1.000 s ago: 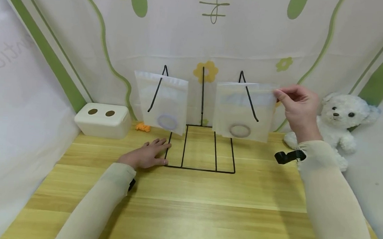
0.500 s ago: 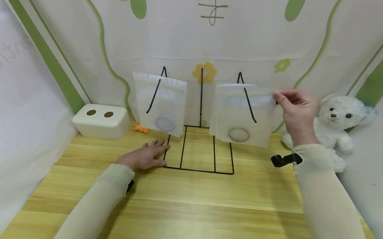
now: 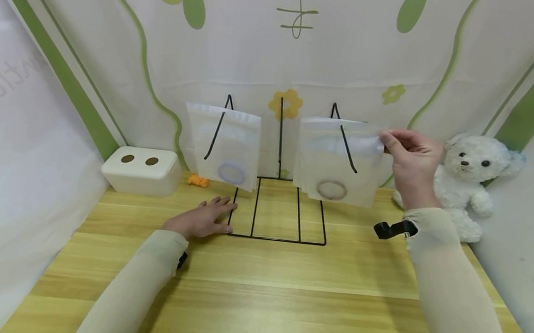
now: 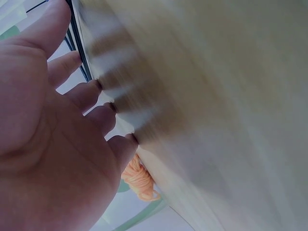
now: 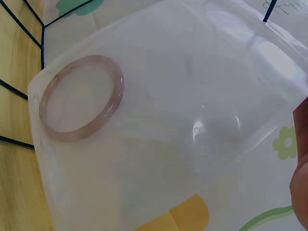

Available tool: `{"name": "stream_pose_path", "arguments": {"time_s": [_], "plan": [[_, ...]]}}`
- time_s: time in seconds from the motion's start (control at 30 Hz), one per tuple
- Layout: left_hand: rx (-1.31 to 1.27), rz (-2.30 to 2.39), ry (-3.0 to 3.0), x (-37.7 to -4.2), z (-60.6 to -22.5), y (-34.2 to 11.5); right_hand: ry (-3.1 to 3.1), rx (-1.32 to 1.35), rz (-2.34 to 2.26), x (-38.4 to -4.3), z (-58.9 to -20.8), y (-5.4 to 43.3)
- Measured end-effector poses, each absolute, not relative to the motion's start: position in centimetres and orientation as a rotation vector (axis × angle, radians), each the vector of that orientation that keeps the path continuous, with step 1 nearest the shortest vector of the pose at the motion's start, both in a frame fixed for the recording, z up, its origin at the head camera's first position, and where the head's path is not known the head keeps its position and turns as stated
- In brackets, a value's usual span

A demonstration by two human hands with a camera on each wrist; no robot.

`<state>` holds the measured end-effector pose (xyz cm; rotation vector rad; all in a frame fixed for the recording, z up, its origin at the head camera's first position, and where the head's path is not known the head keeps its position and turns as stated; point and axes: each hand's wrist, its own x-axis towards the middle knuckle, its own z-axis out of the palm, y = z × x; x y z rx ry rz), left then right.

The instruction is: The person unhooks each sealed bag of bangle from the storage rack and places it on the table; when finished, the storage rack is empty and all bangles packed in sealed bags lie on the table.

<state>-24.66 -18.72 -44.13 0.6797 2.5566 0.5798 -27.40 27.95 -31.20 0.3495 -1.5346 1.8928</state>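
Observation:
My right hand [image 3: 413, 165] pinches the upper right corner of a frosted zip bag [image 3: 326, 158] between thumb and fingers. This bag hangs at the front of the right hook of a black wire rack [image 3: 280, 141], with others behind it. Through the plastic shows a pale pinkish-brown bangle [image 5: 114, 98]. On the left hook hangs a similar bag [image 3: 224, 142] with a lavender bangle [image 3: 232, 165] inside. My left hand [image 3: 201, 220] lies low with fingers spread, thumb and fingertips at the left side of the rack's base.
At the back left stands a white box [image 3: 141, 180] with two round holes. A small orange cord bundle [image 4: 139, 180] lies beside it. A white teddy bear [image 3: 466, 169] sits at the back right, near my right forearm. Printed fabric hangs behind the rack.
My right hand has come slightly down, and the lower edge of the pinched bag now hangs a little lower and away from those behind. The left hand stays in place.

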Motion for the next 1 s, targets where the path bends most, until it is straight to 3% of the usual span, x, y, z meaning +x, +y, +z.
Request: {"name": "stream_pose_path", "arguments": {"time_s": [1.0], "plan": [[0.666, 0.572, 2.559, -24.7, -44.0, -18.6, -1.655, 0.385, 1.839, -25.2, -31.4, 28.1]]}}
